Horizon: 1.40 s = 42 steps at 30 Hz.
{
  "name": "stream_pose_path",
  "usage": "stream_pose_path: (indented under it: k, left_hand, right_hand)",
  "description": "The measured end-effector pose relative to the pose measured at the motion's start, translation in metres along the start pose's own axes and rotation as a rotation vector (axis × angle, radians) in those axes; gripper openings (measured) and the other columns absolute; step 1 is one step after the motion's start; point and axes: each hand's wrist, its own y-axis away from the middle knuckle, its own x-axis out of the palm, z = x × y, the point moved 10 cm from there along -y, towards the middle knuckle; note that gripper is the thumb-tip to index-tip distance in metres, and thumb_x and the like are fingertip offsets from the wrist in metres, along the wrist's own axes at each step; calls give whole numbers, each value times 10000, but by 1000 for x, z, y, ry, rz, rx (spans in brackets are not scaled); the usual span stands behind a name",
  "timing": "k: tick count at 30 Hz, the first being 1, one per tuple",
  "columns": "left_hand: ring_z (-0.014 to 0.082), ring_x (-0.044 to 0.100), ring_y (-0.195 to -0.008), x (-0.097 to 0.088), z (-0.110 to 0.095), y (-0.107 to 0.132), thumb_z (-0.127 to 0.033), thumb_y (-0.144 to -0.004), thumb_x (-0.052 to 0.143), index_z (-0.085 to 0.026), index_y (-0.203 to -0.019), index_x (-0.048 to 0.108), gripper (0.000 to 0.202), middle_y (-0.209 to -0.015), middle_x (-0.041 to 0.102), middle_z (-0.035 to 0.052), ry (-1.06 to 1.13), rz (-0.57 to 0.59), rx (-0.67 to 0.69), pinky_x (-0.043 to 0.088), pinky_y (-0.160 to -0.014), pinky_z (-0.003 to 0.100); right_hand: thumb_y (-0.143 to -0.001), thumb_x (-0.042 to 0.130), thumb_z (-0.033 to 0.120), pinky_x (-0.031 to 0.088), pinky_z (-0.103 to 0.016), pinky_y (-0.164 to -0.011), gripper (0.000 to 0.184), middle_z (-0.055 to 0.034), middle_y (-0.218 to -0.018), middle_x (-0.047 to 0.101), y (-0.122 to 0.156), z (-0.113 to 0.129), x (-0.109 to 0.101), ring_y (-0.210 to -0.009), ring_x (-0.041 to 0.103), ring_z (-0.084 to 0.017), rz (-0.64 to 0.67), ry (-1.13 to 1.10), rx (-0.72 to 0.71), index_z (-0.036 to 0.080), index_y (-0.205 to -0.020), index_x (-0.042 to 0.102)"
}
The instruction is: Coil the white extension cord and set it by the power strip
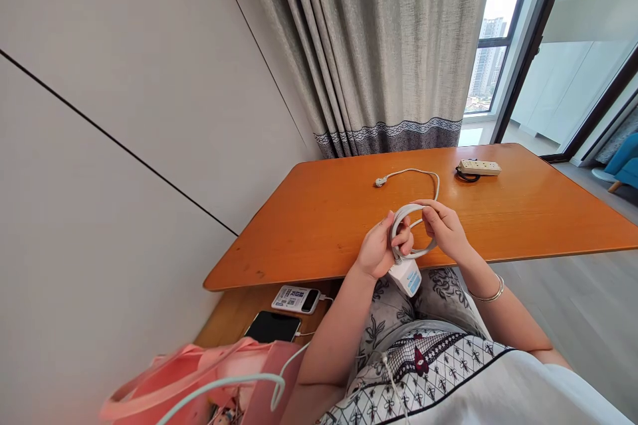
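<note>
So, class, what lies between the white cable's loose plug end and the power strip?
In the head view: the arc of the white cable itself, then bare tabletop up to the power strip and its black cord.

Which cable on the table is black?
The bundled cable beside the power strip at the far edge of the table. The white cable is looped between left hand and right hand.

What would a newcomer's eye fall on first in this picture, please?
Most likely the hands above the near edge of the orange table: the left hand grips a coiled white cable with a white adapter hanging beneath, and the right hand pinches the loop. The cable's loose end trails across the tabletop toward a power strip at the far right; a pink bag sits at bottom left.
</note>
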Motion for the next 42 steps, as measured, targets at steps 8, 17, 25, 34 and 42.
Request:
stream_pose_path:
  k: [8, 17, 25, 34, 42]
  left_hand:
    - [56, 200, -343, 10, 4, 5, -488, -967, 492, -188, -708, 433, 401, -467, 251, -98, 50, 134, -37, 247, -417, 175]
    - [48, 48, -363, 7, 2, 4, -360, -992, 471, -182, -737, 458, 311, -462, 155, -123, 115, 107, 6, 186, -384, 163]
    - [44, 84, -352, 6, 2, 5, -328, -985, 468, -166, -780, 521, 267, -458, 185, -118, 58, 113, 13, 191, -381, 155]
    - [62, 15, -364, 4, -3, 5, -363, -1023, 370, -199, -692, 387, 370, -462, 98, -125, 228, 44, 0, 178, -364, 154]
    - [70, -16, -380, -7, -43, 18, -374, -1054, 259, -205, -710, 360, 397, -473, 90, -122, 338, -41, 258, 162, -355, 148]
  right_hand:
    - [-818, 628, 625, 240, -234, -432, 499, 67, -569, 361, 0, 0, 6, -480, 296, -81, 11, -134, 62, 173, -1022, 685]
    - [-788, 690, 596, 183, -222, -441, 506, 82, -585, 301, 1, -2, 18, -488, 212, -69, 172, -335, 170, 178, -1074, 689]
    - [-790, 694, 578, 141, -207, -432, 492, 81, -596, 265, 1, -5, 17, -491, 180, -63, 159, -359, 171, 166, -1060, 699]
    - [-844, 572, 691, 366, -235, -471, 559, 26, -666, 510, 2, -7, 21, -505, 471, -92, 193, -264, 99, 168, -1022, 650]
    - [-915, 498, 642, 470, -301, -720, 580, -8, -735, 580, 9, -28, 27, -698, 564, -142, 238, -158, 73, 141, -1171, 640]
